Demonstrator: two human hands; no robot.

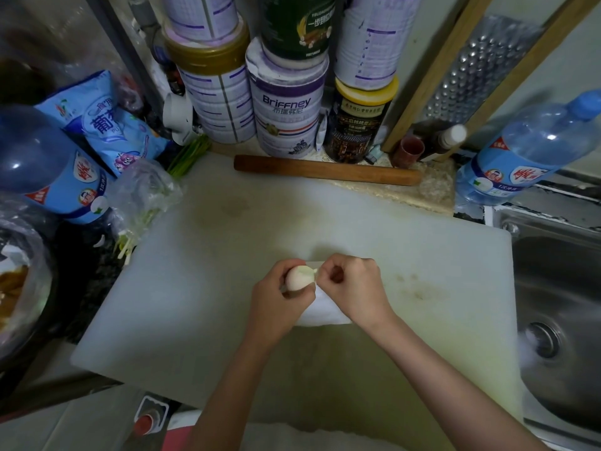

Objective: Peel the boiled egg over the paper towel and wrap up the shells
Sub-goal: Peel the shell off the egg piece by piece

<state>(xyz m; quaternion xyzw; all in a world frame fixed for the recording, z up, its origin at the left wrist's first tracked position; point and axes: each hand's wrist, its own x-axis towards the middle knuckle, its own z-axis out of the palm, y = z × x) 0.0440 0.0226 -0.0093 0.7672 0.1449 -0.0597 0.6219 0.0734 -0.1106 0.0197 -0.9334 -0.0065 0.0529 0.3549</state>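
While our left hand (279, 294) curls its fingers round the boiled egg (296, 277), holding it over the left edge of the paper towel (325, 313) on the white cutting board (309, 229), the danger here is a squeeze too hard, which could split the soft white. Over to our right hand (354, 288), thumb and forefinger pinching a flap of shell at the egg's bared end: a sharp tug, we judge, could tear white away with it, or flick chips past the towel onto the board, even towards the sink (559, 288).
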